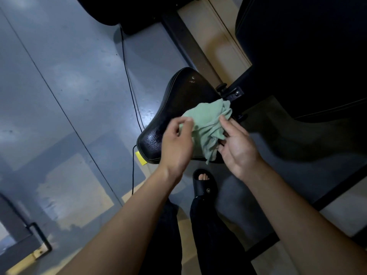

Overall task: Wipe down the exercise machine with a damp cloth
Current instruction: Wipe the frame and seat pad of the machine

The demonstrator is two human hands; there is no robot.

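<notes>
Both hands meeting over the black seat (178,108): left hand (175,142) pinching the near-left edge of the green cloth (210,124), right hand (236,147) gripping its bunched right side. Cloth draped on the seat's right half, touching it. Seat's long axis running from near-left to far-right, ahead of the hands; left hand nearer the unwiped glossy end, probably. No containers in sight. Black cable (129,80) trailing left of the seat.

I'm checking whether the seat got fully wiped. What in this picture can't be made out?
Head view only:
- Seat surface beneath the green cloth and both hands: covered.
- Left hand fingertips: motion-blurred, so the grip is unclear.
- Right hand fingers: partly behind cloth.
- Dark pad at upper right: too dark, cut by the edge.
- Cloth dampness: not visible.
</notes>
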